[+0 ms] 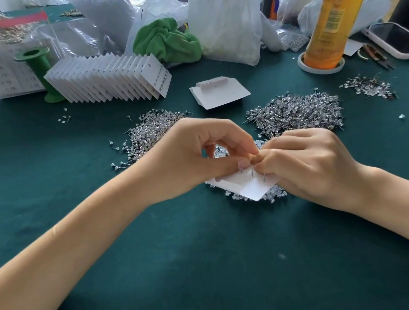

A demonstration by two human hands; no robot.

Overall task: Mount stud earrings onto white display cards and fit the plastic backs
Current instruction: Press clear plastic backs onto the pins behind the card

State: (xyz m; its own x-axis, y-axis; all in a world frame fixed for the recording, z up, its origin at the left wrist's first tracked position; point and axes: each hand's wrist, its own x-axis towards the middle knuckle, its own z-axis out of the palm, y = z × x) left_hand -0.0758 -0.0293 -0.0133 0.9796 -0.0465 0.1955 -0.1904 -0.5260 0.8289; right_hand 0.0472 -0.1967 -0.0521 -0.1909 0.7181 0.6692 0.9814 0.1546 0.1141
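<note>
A white card (251,187), thin, matte and square-cut, is held over a small heap of clear plastic backs (271,196) at the worktop's centre. The card is pinched by the left hand (193,156), thumb and forefinger together on its upper edge. The right hand (309,162) is closed, fingertips pressed at a thin metal post (252,172) standing through the card; what exactly is gripped cannot be told.

The worktop (187,259) is covered in dark green felt-like cloth. Two glittering piles of stud earrings are spread behind the hands, left pile (151,128) and right pile (298,110). A fanned row of finished cards (111,78) is leaned against a green plastic spool (37,71). Crumpled translucent bags (223,9) are stacked along the back, contents unclear. An orange bottle (331,14) is stood in a white ring beside a phone (396,40).
</note>
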